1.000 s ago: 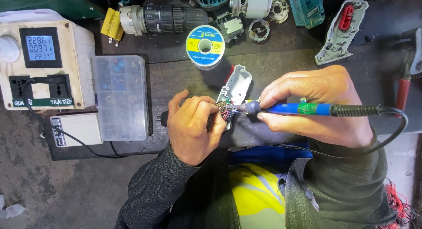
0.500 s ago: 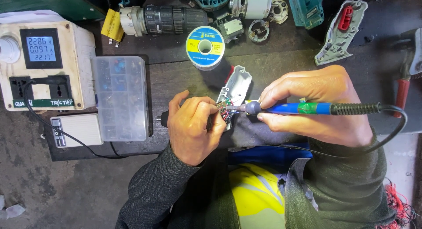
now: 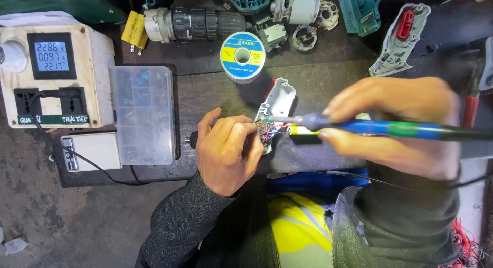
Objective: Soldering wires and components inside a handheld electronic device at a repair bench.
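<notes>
Two bare hands are working over a dark workbench [image 3: 318, 78], and the scene is running left to right. At the far left, around nine to ten o'clock, a cream power box [image 3: 56, 72] with a lit meter screen and sockets is sitting beside a clear plastic parts box [image 3: 144, 114]; a small white device [image 3: 92, 151] is lying just below the power box. At twelve o'clock a yellow-and-blue solder spool [image 3: 242, 56] is standing near a black drill chuck [image 3: 192, 24].

Near centre, the left hand [image 3: 226, 155] is curling its fingers closed around a grey switch housing [image 3: 276, 104], pinching it at the end where a small circuit board with red wires [image 3: 268, 130] is showing. The housing is tilting up toward one o'clock from that hand.

At three o'clock the right hand [image 3: 395, 126] is gripping a blue-handled soldering iron [image 3: 380, 128], fingers wrapped shut around the handle, and the iron's tip is pointing toward nine o'clock, reaching the circuit board. Whether the tip is touching it, I cannot tell.

At one to two o'clock, a grey casing half with a red part [image 3: 400, 39] is lying well apart.
</notes>
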